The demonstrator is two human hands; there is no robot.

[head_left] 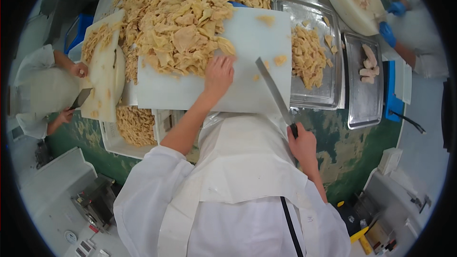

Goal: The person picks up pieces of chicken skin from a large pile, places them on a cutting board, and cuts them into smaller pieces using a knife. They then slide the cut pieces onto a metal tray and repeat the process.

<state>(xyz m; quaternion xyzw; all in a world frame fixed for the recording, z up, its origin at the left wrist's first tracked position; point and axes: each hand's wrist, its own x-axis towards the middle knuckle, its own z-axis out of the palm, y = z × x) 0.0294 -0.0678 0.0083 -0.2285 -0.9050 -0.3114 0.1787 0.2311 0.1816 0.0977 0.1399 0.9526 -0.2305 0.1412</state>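
A large heap of pale yellow chicken skin (185, 33) covers the far left of the white cutting board (257, 33). My left hand (219, 75) reaches over the board to the heap's near right edge. Its fingers are drawn together at a loose piece of chicken skin (225, 46), gripping it as far as I can see; the fingertips are slightly blurred. In my right hand (303, 143) is the black handle of a long knife (275, 90), fingers wrapped round it. The blade slants up and left over the board's right side. Small skin pieces (280, 60) lie beside the blade.
Right of the board, a metal tray (316, 97) holds cut skin; another tray (364, 114) bears pale meat pieces. Below left stands a white crate (128, 150) of small pieces. A co-worker with a cleaver (82, 98) is at left, another in blue gloves (388, 33) at right.
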